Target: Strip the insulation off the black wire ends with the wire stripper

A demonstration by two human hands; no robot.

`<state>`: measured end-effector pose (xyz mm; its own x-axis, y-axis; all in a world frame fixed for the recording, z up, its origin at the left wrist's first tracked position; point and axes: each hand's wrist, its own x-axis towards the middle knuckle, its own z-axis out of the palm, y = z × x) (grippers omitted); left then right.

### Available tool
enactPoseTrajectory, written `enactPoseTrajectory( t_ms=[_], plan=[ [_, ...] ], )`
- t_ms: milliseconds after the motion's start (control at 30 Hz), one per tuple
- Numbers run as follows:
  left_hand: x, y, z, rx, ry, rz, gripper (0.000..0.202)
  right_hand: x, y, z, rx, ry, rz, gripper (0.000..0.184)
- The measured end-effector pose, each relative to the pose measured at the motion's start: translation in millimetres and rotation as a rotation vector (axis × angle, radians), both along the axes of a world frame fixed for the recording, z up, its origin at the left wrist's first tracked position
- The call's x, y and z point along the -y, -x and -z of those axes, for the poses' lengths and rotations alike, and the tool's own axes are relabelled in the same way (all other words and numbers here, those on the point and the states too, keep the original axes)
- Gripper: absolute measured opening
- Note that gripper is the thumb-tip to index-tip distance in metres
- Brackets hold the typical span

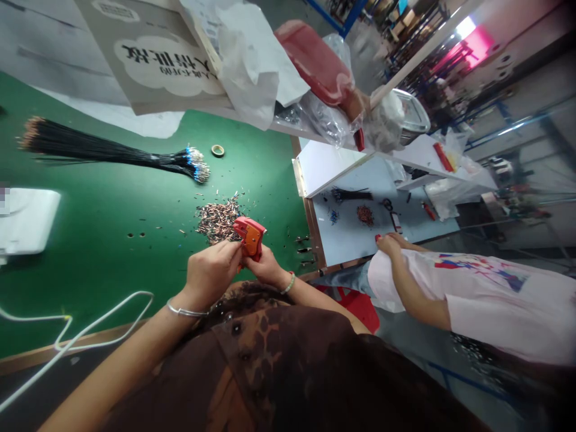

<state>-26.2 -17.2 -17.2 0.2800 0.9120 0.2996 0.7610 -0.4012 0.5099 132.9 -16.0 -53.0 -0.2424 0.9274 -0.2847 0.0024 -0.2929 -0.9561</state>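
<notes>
My right hand [270, 267] is wrapped around the grips of a red and orange wire stripper [250, 235], held just above the table's front edge. Right beside the tool, my left hand [210, 267] is closed in a pinch; whatever its fingers hold is hidden. Behind the tool lies a loose pile of short copper and black wire scraps [218, 219]. Farther left, a long bundle of black wires [103, 149] rests on the table, with blue and silvery ends to the right and coppery ends to the left.
A small tape roll [218, 150] sits on the green table [148, 264]. At left are a white device [29, 221] and a white cable [105, 309]. A cluttered shelf [270, 123] overhangs the back. To the right, a co-worker [414, 270] sits at a pale-blue table [346, 243].
</notes>
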Motion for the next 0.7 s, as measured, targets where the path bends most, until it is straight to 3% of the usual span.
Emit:
enactPoseTrajectory(
  t_ms=[167, 433, 633, 700],
  plan=[
    [1.1, -1.6, -1.6, -0.041, -0.005, 0.015, 0.028, 3.5, -0.5, 11.0, 0.099, -0.002, 0.035, 0.04],
    [1.1, -3.8, 1.7, -0.017, 0.016, 0.007, 0.029, 6.0, -0.1, 14.7, 0.251, -0.046, 0.104, 0.037],
    [0.5, -4.6, 7.9, 0.022, 0.036, -0.015, 0.027, 3.8, -0.2, 20.1, 0.222, 0.009, 0.153, 0.042],
    [0.5, -3.1, 9.4, 0.068, 0.047, -0.02, 0.027, -0.2, -3.3, 17.0, 0.129, 0.027, 0.105, 0.043]
  ],
)
